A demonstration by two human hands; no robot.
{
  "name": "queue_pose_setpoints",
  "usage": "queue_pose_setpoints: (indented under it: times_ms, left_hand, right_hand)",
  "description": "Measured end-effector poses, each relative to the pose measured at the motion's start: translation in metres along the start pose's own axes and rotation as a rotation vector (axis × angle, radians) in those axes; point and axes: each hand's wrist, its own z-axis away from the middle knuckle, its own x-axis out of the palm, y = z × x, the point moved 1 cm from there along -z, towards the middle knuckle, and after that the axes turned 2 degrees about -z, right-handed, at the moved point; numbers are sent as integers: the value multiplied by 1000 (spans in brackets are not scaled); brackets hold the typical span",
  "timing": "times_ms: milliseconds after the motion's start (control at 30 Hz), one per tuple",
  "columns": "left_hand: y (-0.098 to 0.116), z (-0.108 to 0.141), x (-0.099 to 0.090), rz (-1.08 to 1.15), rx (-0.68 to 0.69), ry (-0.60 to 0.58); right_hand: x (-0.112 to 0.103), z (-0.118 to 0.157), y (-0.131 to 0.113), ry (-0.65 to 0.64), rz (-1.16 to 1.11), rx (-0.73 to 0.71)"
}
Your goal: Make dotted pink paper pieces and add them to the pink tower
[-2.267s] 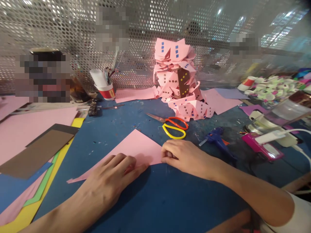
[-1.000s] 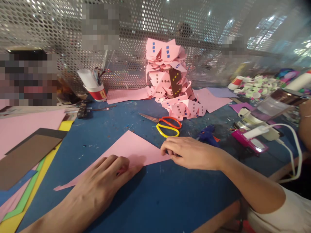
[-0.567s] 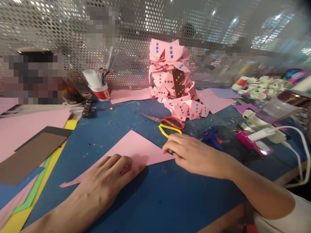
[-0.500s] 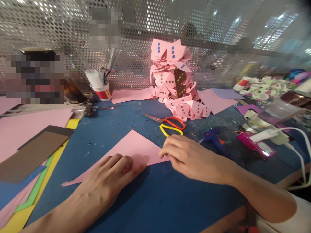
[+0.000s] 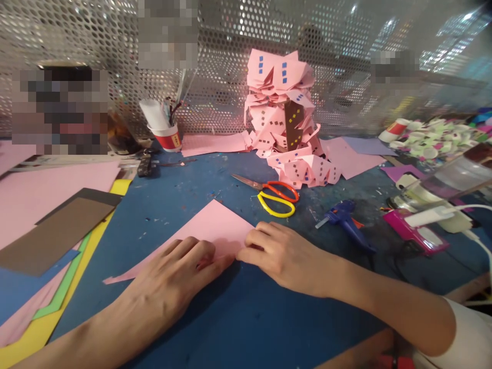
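A sheet of pink paper (image 5: 215, 220) lies on the blue tabletop, doubled into a triangle with its peak pointing away from me. My left hand (image 5: 180, 269) presses down on its near edge, fingers bent and thumb stretched along the fold. Close beside that thumb, my right hand (image 5: 274, 251) has its fingers curled together on the same edge and covers the paper's right corner. Beyond the right hand lie scissors (image 5: 279, 204) with one red and one yellow handle. A blue glue gun (image 5: 348, 225) rests to the right of them.
At the back stands a pink paper structure (image 5: 282, 118) dotted with small squares. A red-and-white cup (image 5: 169, 139) of tools is left of it. Coloured sheets (image 5: 57, 230) are piled on the left. A magenta device (image 5: 415, 233) with a white cable sits right.
My right hand has slid left along the paper's near edge, up to my left thumb. The left hand stays pressed on the paper. The view has shifted slightly.
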Motion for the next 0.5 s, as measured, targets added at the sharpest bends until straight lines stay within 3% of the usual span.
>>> queue_pose_setpoints:
  times_ms: [233, 500]
  left_hand:
    - [0, 1, 0, 1, 15, 13]
    - [0, 3, 2, 7, 2, -1]
  right_hand:
    - [-3, 0, 0, -23, 42, -28]
    - [-2, 5, 6, 40, -34, 3]
